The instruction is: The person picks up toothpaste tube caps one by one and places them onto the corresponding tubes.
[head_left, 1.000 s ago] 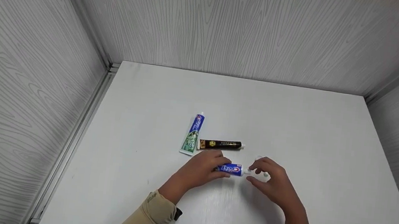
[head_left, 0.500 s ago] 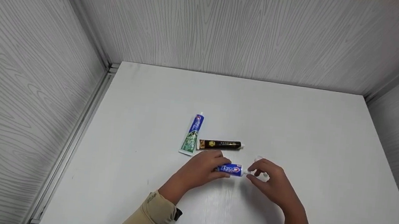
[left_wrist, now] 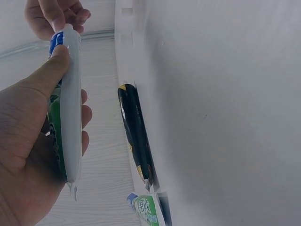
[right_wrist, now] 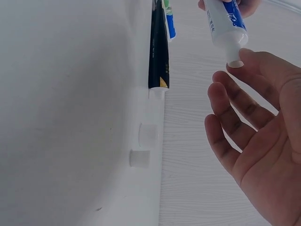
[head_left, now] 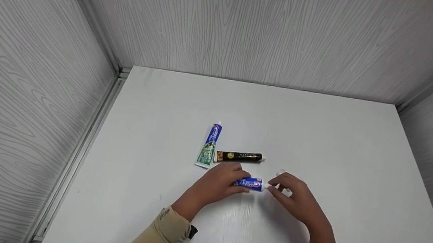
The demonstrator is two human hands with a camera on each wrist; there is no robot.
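The left hand (head_left: 215, 182) grips a blue-and-green toothpaste tube (head_left: 251, 183) above the bench (head_left: 321, 133), and the right hand (head_left: 299, 200) pinches its white tip (right_wrist: 234, 55) between thumb and forefinger. Beyond them lie a black tube (head_left: 240, 157), another blue-and-green tube (head_left: 209, 146) and two white caps (right_wrist: 148, 135).

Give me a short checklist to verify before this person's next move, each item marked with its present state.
1. Left hand grips the held tube: ok.
2. Right hand pinches the tube's white tip: ok.
3. White tip loosened: cannot tell.
4. White cap and second white cap apart from the right hand: ok.
5. Black tube and other blue-green tube lying on the table, neither gripped: ok.
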